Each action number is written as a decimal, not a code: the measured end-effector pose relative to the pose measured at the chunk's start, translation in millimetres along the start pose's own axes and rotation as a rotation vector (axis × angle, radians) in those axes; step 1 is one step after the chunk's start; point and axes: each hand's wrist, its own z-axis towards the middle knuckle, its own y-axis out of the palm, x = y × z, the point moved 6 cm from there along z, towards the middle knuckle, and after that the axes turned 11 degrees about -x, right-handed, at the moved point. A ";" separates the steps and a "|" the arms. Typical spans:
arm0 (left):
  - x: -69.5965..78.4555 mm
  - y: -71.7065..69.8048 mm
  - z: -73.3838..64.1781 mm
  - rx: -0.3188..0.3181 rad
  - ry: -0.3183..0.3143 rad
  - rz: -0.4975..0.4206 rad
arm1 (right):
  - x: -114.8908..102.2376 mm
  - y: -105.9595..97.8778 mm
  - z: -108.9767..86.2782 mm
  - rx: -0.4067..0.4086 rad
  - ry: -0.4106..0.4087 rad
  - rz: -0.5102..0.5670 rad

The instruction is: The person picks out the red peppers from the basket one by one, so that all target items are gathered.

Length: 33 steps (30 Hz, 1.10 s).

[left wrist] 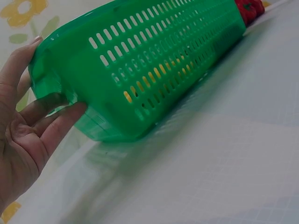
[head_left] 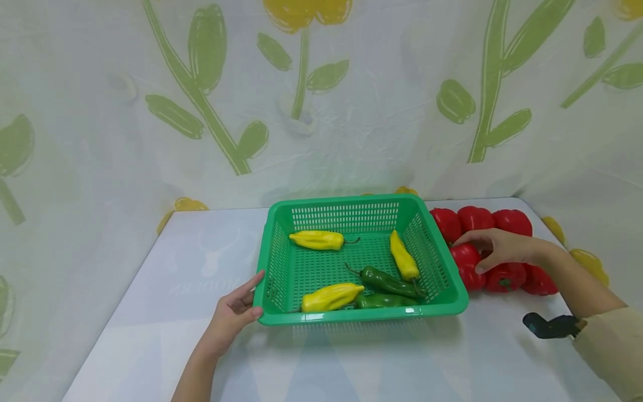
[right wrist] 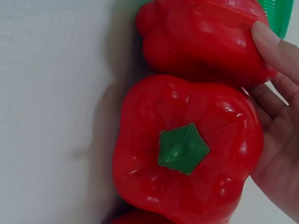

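A green plastic basket (head_left: pixel 361 317) with slotted sides stands mid-table. My left hand (head_left: pixel 231 312) grips its front left corner, thumb at the rim; in the left wrist view, fingers bend against the end wall. Inside lie yellow peppers, one at the back (head_left: pixel 317 240), one at the right (head_left: pixel 403 257) and one in front (head_left: pixel 331 297), plus two long green peppers, one of them (head_left: pixel 389 282) angled across the front right. Beyond the basket's right side, my right hand (head_left: pixel 507 248) holds a red bell pepper (right wrist: pixel 201 42) between thumb and fingers. Another bell pepper (right wrist: pixel 187 149) with a green stem sits beside it.
Several more red bell peppers (head_left: pixel 511 222) are grouped in rows at the table's right rear. A white table (head_left: pixel 201 262) carries everything. Behind it hangs a flower-printed cloth (head_left: pixel 372 111). A black object (head_left: pixel 550 325) juts out by the right sleeve (head_left: pixel 610 340).
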 end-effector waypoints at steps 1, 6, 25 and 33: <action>0.4 0.1 -0.1 0.001 0.001 0.002 | 1.5 -0.3 0.2 0.000 -0.012 0.017; 2.4 0.8 -0.5 0.005 0.007 0.010 | 6.3 -4.8 2.3 0.030 -0.028 0.027; 9.6 0.0 -2.8 -0.003 0.030 0.111 | -3.9 -5.8 -2.7 0.143 -0.056 0.001; 19.8 -2.3 -3.6 -0.018 0.075 0.140 | -17.0 -5.3 -14.1 0.230 -0.104 -0.047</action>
